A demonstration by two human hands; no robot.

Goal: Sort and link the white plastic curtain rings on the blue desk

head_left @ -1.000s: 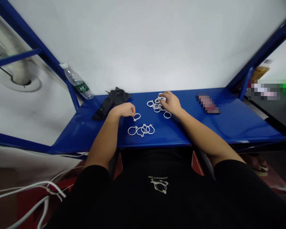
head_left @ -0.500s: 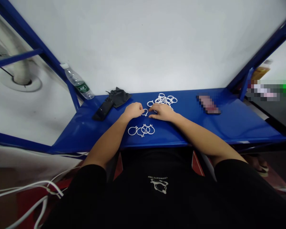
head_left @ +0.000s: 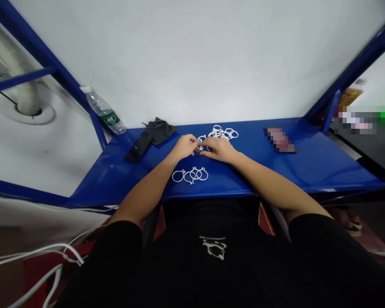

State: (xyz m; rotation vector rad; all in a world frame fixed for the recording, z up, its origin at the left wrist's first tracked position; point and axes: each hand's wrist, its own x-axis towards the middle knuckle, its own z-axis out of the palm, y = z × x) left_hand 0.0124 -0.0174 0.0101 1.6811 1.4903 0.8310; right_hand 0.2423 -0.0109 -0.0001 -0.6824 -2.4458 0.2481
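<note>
My left hand (head_left: 185, 146) is closed in a pinch on a small white curtain ring (head_left: 200, 148), mostly hidden by the fingers. Opposite it, my right hand (head_left: 220, 149) has thumb and forefinger at the same ring, so the fingertips of both hands nearly meet. Just behind my right hand lies a loose pile of white curtain rings (head_left: 233, 134), partly covered by that hand. Closer to the table's front edge, several more curtain rings (head_left: 179, 176) lie in an overlapping row, with small eyelets on their rims.
The blue metal table (head_left: 244, 175) stands against a white wall. On its left are a black phone (head_left: 138, 148), a crumpled black pouch (head_left: 160, 129) and a clear water bottle (head_left: 107, 115) leaning by the frame. A blurred phone-like object (head_left: 280, 140) lies at right.
My left hand has carried a ring rightward to my right hand. My right hand has come from the pile toward the front left, and its fingers have closed in on that ring.
</note>
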